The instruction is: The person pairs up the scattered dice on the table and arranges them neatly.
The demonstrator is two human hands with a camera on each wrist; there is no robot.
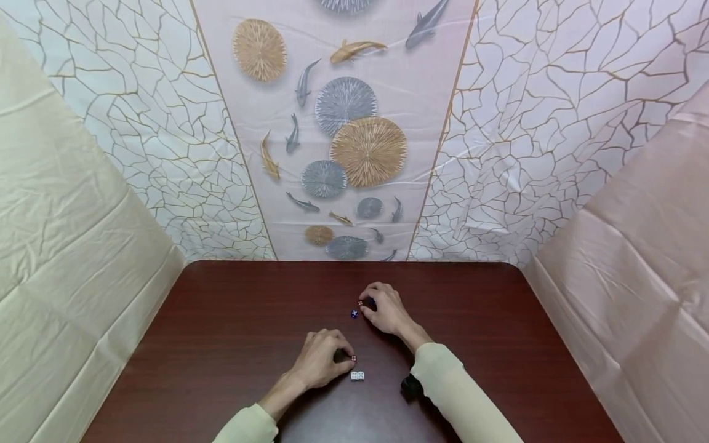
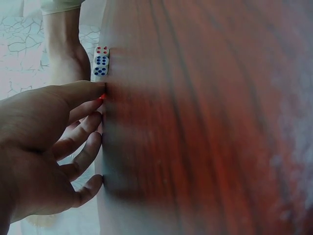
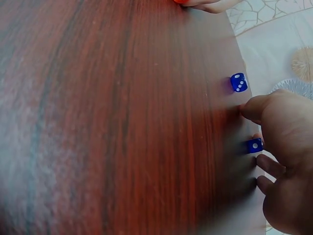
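Between thumb and index finger, my left hand (image 1: 320, 360) pinches a small red die (image 1: 353, 358) at the tabletop. The left wrist view shows only a bit of this red die (image 2: 102, 96) between the fingertips. Just nearer me, two white dice (image 1: 357, 376) sit side by side, with red and blue pips. Farther forward, my right hand (image 1: 386, 309) holds another red die (image 1: 360, 303) at its thumb and index fingertips; in the right wrist view the hand hides it. One blue die (image 3: 238, 82) lies beside that thumb, and a second blue die (image 3: 255, 145) sits beneath the curved fingers.
A dark reddish-brown wooden table (image 1: 232, 320) bears everything. Behind it hangs a patterned cloth (image 1: 343, 209), with plain pale cloth (image 1: 72, 258) on both sides. A black object (image 1: 411, 387) shows beneath the right sleeve (image 1: 448, 375).
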